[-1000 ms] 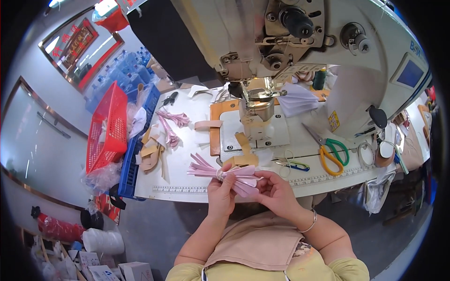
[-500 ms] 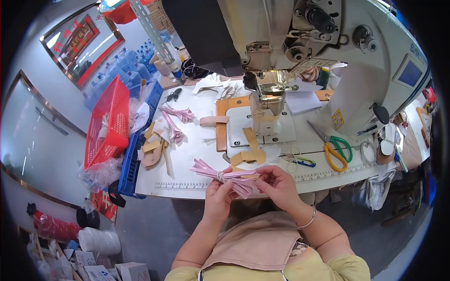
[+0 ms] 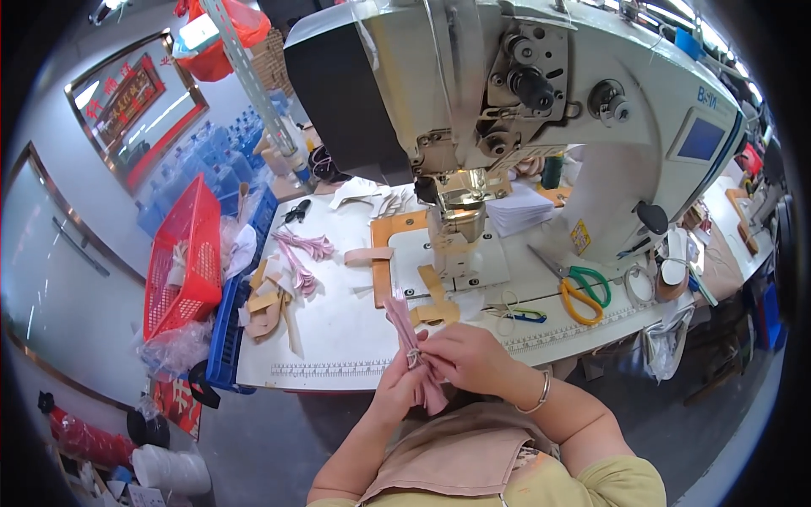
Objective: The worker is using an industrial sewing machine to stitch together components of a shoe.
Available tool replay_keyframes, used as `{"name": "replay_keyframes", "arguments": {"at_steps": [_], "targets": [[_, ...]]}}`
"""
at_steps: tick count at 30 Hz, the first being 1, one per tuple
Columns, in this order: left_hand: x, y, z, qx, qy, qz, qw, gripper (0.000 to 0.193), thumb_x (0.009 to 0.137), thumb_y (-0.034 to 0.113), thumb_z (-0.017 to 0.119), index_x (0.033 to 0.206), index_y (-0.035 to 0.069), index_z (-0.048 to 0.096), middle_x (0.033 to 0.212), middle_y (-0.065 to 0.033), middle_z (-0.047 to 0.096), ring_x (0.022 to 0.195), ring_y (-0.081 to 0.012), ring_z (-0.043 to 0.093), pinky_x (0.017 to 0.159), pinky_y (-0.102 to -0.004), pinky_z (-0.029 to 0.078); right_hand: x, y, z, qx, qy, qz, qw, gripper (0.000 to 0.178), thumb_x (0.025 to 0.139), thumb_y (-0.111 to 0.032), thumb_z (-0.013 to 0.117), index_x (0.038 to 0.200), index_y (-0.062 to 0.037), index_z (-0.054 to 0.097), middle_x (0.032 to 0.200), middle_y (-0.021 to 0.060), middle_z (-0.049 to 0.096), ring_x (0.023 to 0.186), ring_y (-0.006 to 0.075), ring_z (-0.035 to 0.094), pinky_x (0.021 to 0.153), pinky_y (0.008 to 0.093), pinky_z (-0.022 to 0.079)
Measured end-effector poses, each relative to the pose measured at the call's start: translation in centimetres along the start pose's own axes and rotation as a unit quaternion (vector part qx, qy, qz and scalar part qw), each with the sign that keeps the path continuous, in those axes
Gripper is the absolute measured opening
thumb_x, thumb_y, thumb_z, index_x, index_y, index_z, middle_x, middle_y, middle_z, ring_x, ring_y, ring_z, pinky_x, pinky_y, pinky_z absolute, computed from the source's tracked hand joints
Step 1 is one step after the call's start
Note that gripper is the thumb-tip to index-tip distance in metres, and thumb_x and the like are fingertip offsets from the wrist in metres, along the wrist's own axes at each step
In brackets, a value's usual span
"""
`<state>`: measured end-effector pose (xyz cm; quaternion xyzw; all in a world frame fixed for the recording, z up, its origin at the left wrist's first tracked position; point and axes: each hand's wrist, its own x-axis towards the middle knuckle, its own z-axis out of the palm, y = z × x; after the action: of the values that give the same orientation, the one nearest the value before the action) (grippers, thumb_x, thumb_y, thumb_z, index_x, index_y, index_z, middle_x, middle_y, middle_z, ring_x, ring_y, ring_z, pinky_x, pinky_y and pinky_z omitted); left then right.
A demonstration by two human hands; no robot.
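A bundle of pink strips (image 3: 405,323), bound about its middle with a pale tie (image 3: 414,358), stands steeply tilted at the table's front edge. My left hand (image 3: 397,387) is closed around its lower half, below the tie. Close against it on the right, my right hand (image 3: 470,358) pinches at the bundle beside the tie; its fingertips are partly hidden. Two similar pink bundles (image 3: 297,272) lie on the white tabletop (image 3: 338,334) further left. The sewing machine (image 3: 460,245) rises just beyond my hands.
Tan scraps (image 3: 438,297) lie by the machine's base, with more scraps (image 3: 269,296) at the left. Scissors with green and orange handles (image 3: 583,294) and small blue-green snips (image 3: 528,316) rest to the right. A red basket (image 3: 187,262) and blue crate (image 3: 232,313) border the left edge.
The held bundle has turned from nearly level to steeply upright. My right hand has moved left, from the bundle's right end to the tie. The view has tilted upward.
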<state>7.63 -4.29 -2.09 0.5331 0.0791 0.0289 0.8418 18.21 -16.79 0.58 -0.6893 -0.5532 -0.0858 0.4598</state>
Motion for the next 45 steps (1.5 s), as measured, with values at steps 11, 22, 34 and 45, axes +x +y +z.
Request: {"name": "replay_keyframes", "arguments": {"at_steps": [11, 22, 34, 45], "targets": [[-0.4, 0.1, 2.7, 0.081, -0.115, -0.101, 0.985, 0.036, 0.087, 0.010, 0.044, 0.121, 0.006, 0.033, 0.065, 0.0028, 0.040, 0.052, -0.0050, 0.037, 0.046, -0.0179, 0.031, -0.8, 4.7, -3.3, -0.122, 0.157, 0.129, 0.972, 0.013, 0.064, -0.006, 0.064, 0.071, -0.0065, 0.052, 0.064, 0.0083, 0.051, 0.056, 0.0234, 0.053, 0.052, 0.0322, 0.044], [-0.4, -0.4, -1.3, -0.215, 0.082, 0.024, 0.973, 0.021, 0.086, 0.013, 0.049, 0.105, 0.004, 0.047, 0.074, -0.0056, 0.057, 0.063, -0.0145, 0.056, 0.048, -0.0219, 0.043, -3.9, 9.9, -9.6, -0.310, 0.187, 0.250, 0.898, 0.014, 0.075, -0.009, 0.062, 0.087, -0.0035, 0.057, 0.075, 0.0121, 0.059, 0.064, 0.0273, 0.059, 0.058, 0.0335, 0.047], [3.9, -0.7, -2.1, -0.067, 0.162, 0.089, 0.981, 0.017, 0.087, 0.008, 0.048, 0.103, 0.002, 0.044, 0.085, -0.0087, 0.057, 0.080, -0.0179, 0.058, 0.074, -0.0312, 0.047, -3.8, 4.1, 1.4, -0.235, 0.037, 0.098, 0.966, 0.023, 0.075, -0.021, 0.061, 0.094, -0.0092, 0.056, 0.093, 0.0055, 0.055, 0.089, 0.0250, 0.052, 0.079, 0.0363, 0.042], [1.3, -4.2, -0.2, 0.015, -0.240, -0.055, 0.969, 0.013, 0.086, 0.003, 0.043, 0.096, -0.003, 0.050, 0.072, -0.0117, 0.058, 0.079, -0.0200, 0.059, 0.068, -0.0295, 0.049, -3.5, 0.8, -0.1, 0.366, -0.041, 0.324, 0.871, 0.042, 0.077, -0.025, 0.065, 0.111, -0.0028, 0.053, 0.088, 0.0059, 0.062, 0.079, 0.0112, 0.057, 0.073, 0.0280, 0.046]]}}
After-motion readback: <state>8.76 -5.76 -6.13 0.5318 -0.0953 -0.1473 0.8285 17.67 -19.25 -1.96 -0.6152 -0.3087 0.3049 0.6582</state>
